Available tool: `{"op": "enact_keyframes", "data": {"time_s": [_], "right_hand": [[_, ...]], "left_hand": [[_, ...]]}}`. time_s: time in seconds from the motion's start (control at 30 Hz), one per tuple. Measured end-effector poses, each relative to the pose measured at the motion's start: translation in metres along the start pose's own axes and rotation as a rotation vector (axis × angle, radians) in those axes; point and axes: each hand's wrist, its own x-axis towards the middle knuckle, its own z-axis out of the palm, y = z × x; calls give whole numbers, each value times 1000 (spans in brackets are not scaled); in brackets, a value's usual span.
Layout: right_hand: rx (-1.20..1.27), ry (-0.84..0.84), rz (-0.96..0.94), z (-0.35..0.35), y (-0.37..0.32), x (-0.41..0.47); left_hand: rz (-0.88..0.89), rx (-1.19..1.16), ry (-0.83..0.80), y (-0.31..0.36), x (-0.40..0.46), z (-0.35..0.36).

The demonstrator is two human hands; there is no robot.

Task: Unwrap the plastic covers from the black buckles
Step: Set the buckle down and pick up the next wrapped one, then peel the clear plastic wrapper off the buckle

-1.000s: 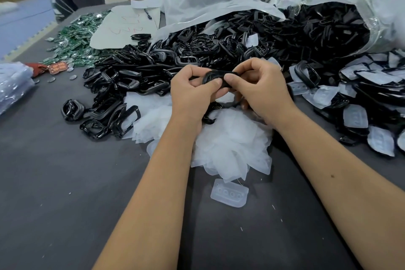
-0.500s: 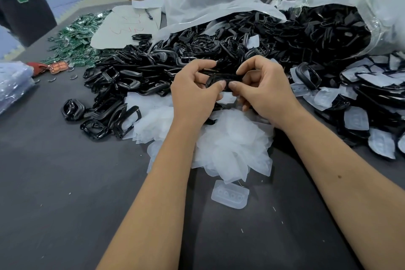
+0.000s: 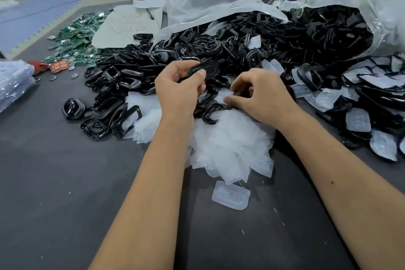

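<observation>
Head view: the left hand (image 3: 177,90) pinches a black buckle (image 3: 205,69) between thumb and curled fingers, the buckle sticking out to the right just past the fingertips and raised above the heap. The right hand (image 3: 260,94) sits lower and apart from it, its fingers curled and its thumb and forefinger closed on a thin clear plastic cover (image 3: 225,94) — the cover lies at the fingertips, just over the pile of removed covers (image 3: 230,144). That white, filmy pile rests on the dark table (image 3: 54,182) between the two forearms, with one moulded clear cover (image 3: 230,195) lying alone near its front edge. Behind the hands spreads a wide mound of bare buckles (image 3: 135,72); to the right lie buckles still wrapped (image 3: 359,120) in their covers. A large clear bag (image 3: 361,6) at the upper right spills more buckles, and green pieces (image 3: 76,37) are scattered at the far left.
</observation>
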Motion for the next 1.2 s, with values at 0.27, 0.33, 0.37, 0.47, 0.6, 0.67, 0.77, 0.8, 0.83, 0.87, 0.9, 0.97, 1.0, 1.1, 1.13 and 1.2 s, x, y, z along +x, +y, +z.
{"op": "enact_keyframes", "data": {"time_s": [0.27,0.33,0.37,0.47,0.6,0.67,0.77,0.8,0.83,0.87,0.9,0.97,1.0,1.1,1.13,1.2], "right_hand": [[172,20,97,-4,7,0],[353,104,166,-6,8,0],[397,147,190,-6,8,1],[377,216,223,-2,9,0],[98,200,3,-3,4,-2],[-15,64,-132,0,0,-3],[-90,-95,-111,7,0,-3],[-92,-96,-95,8,0,-2],[-100,-76,-90,8,0,-2],[-119,-48,-95,7,0,-1],[-123,-17,-100,6,-1,-1],[25,75,-74,4,0,0],[235,113,-19,3,0,-1],[1074,59,177,-8,-4,-2],[1225,18,206,-11,-5,-2],[1352,-46,217,-12,-6,-1]], "left_hand": [[-14,9,8,-1,0,0],[-19,-4,21,-1,0,0],[-21,-13,25,-1,0,0],[-23,-35,32,-1,1,0],[-30,-42,39,0,1,0],[-34,-42,47,0,0,1],[-39,-54,55,1,0,1],[-40,-58,54,1,0,1],[-40,-60,53,1,0,1],[-40,-59,50,1,0,1],[-38,-57,44,0,0,1],[-31,-51,28,0,0,0],[-28,-46,22,0,0,0],[-26,-40,22,-1,2,0],[-27,-41,20,-1,2,0],[-27,-39,13,-1,1,1]]}}
